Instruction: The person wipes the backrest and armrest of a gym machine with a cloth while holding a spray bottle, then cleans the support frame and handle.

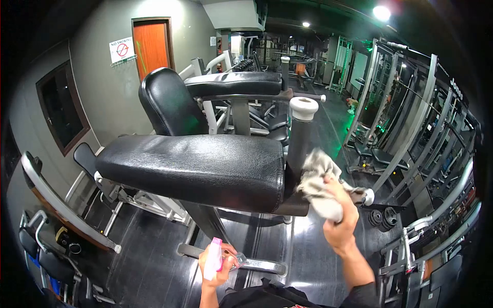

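Observation:
My right hand (341, 218) is closed on a light grey cloth (321, 179), which lies against the dark upright handle post (299, 143) at the right end of the near padded armrest (200, 164). A white cap (304, 107) tops that post. Low in the middle, my left hand (218, 272) is wrapped round a bottle (212, 262) with a pink and white top, held below the armrest. Behind the near armrest stand the black backrest (167, 100) and a second padded armrest (236, 83).
Weight machines with metal frames (411, 123) line the right side. Weight plates (382, 218) sit on the floor at right. A wall with an orange door (154, 46) is at back left. The machine's metal foot (262, 266) lies near my left hand.

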`<state>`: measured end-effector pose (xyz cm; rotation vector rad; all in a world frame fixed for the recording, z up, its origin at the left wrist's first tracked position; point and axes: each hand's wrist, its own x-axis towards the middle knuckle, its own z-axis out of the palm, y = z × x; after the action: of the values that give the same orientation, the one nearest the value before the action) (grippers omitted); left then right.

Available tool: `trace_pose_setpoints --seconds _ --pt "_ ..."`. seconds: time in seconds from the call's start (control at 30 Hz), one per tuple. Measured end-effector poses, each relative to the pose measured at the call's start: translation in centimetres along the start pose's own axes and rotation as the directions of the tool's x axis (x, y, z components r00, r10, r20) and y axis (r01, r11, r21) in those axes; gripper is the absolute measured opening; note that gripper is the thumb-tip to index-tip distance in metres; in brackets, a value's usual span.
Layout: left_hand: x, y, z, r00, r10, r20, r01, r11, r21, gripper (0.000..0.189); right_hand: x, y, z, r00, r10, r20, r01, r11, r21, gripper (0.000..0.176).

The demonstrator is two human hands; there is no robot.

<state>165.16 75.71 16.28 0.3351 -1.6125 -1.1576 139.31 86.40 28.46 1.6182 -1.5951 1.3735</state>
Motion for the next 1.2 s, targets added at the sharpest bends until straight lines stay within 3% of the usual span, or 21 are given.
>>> trace_pose_setpoints --seconds 0.03,0.07,0.13,0.27,0.4,0.47,0.5,0.53,0.6,0.67,0.73,0.8,0.87,0.9,0.93,0.97,1.0,1.07,1.1,1.13,1.2 --pt "-0.1 -0.3 0.3 1.0 -0.007 -0.016 0.007 1.0 -0.014 0.025 -0.8 0.7 1.0 0.991 0.071 -0.112 -0.048 0.98 0.194 0.06" --pt "-0.2 -0.4 0.5 1.0 -0.011 -0.014 0.011 1.0 -0.015 0.025 -0.7 0.0 1.2 0.991 0.074 -0.11 -0.052 0.98 0.192 0.06" --pt "0.0 -0.4 0.8 1.0 -0.017 -0.017 0.016 0.999 -0.051 0.027 -0.1 -2.4 2.3 0.975 -0.12 0.187 0.135 0.989 -0.066 0.063" --pt "-0.1 0.0 0.8 0.998 -0.049 -0.044 0.04 0.984 -0.176 0.028 -1.0 -3.3 3.2 0.965 -0.038 0.258 0.081 0.984 -0.16 0.066" --pt "-0.9 0.1 -0.7 1.0 -0.014 -0.021 0.012 0.998 -0.066 0.027 -0.5 -2.4 2.4 0.961 -0.157 0.229 0.146 0.987 0.065 0.063" --pt "-1.1 0.2 -1.4 1.0 -0.006 -0.02 0.005 0.999 -0.04 0.027 0.2 -2.4 2.2 0.965 -0.121 0.234 0.101 0.99 0.093 0.053" --pt "-1.4 0.3 -1.7 0.999 -0.027 -0.045 0.025 0.998 -0.059 0.026 0.3 -2.4 2.3 0.988 0.118 0.098 -0.142 0.943 0.3 0.044" --pt "-1.5 0.5 -2.0 0.996 -0.046 -0.072 0.04 0.996 -0.077 0.025 0.5 -2.4 2.5 0.928 0.373 0.016 -0.327 0.792 0.515 0.035" --pt "-1.6 0.8 -2.3 0.989 -0.038 -0.144 0.025 0.995 -0.094 0.023 1.4 -1.7 3.7 0.823 0.517 -0.235 -0.222 0.674 0.704 0.029" --pt "-1.6 0.7 -3.2 0.994 0.0 -0.11 0.003 1.0 0.022 0.021 4.8 -3.5 4.2 0.786 0.524 -0.327 0.035 0.491 0.871 0.034" --pt "-1.6 0.7 -3.7 0.992 -0.002 -0.124 0.005 1.0 0.022 0.022 8.5 -7.3 4.8 0.758 0.53 -0.381 0.126 0.455 0.882 0.039" --pt "-1.7 0.8 -4.3 0.99 -0.01 -0.139 0.014 1.0 0.025 0.022 10.9 -8.2 5.2 0.88 0.38 -0.285 0.1 0.437 0.894 0.035" --pt "-1.9 0.9 -5.2 0.991 0.03 -0.13 -0.02 0.997 0.076 0.022 14.5 -10.1 5.6 0.971 0.23 -0.059 -0.102 0.629 0.771 0.035" --pt "-2.2 0.9 -5.7 0.988 0.0 -0.153 0.004 1.0 0.025 0.022 16.1 -11.6 6.7 0.981 0.193 0.014 -0.125 0.577 0.807 0.033" --pt "-2.2 1.0 -6.2 0.988 0.005 -0.157 0.0 0.999 0.032 0.022 17.5 -11.8 7.9 0.959 0.213 0.187 -0.281 0.623 0.73 0.033" --pt "-2.2 1.2 -6.8 0.987 0.008 -0.158 -0.001 0.999 0.04 0.021 18.9 -14.0 8.9 0.89 0.231 0.394 -0.456 0.405 0.793 0.034" --pt "-2.2 1.3 -7.4 0.987 0.013 -0.159 -0.005 0.999 0.05 0.021 20.1 -13.6 11.4 0.879 0.107 0.464 -0.466 0.395 0.792 0.029" --pt "-2.2 1.5 -8.3 0.984 0.017 -0.177 -0.005 0.998 0.066 0.021 21.8 -14.2 15.6 0.731 -0.065 0.679 -0.61 0.382 0.694 0.018" --pt "-2.1 1.5 -8.7 0.982 0.016 -0.188 -0.003 0.998 0.07 0.021 22.5 -15.3 17.3 0.663 -0.003 0.749 -0.647 0.501 0.575 0.018" --pt "-2.2 1.3 -9.4 0.981 0.027 -0.19 -0.013 0.997 0.076 0.021 22.7 -16.2 19.3 0.682 -0.091 0.725 -0.64 0.404 0.653 0.018" --pt "-2.6 0.7 -10.8 0.979 0.106 -0.172 -0.067 0.974 0.217 0.022 24.9 -17.3 24.0 0.706 -0.174 0.686 -0.516 0.537 0.667 0.021"
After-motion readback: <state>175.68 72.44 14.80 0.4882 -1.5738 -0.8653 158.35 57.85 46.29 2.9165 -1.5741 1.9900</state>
